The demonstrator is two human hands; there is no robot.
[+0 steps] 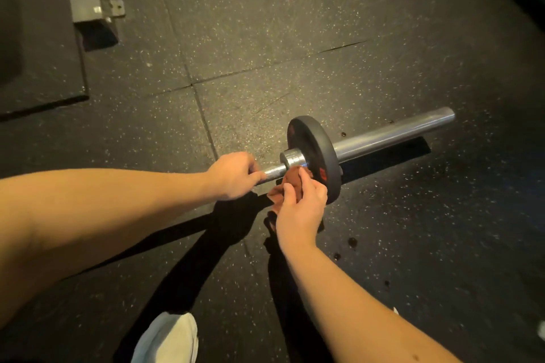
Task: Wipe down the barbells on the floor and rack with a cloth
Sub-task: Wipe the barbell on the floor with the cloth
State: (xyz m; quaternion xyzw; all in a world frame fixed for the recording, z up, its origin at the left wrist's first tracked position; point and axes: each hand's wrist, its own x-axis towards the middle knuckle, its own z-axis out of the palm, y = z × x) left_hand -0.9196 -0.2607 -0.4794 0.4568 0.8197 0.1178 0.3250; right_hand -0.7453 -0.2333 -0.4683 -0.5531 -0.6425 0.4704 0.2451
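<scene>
Where the barbell (383, 138) is lying: on the speckled rubber floor (265, 38), 1 plate (320, 147) sitting on its sleeve.
Left hand (233, 175): curling round the shaft, gripping it near the collar.
Right hand (300, 209): pinching the brown cloth (292, 178), pressing it against the shaft next to the plate.

The chrome barbell (392, 134) runs from near left to far right, a dark plate (320, 153) with red markings upright on its sleeve against the collar, while the rust-brown cloth (290, 183) sits bunched against the thin shaft beside that collar.
</scene>
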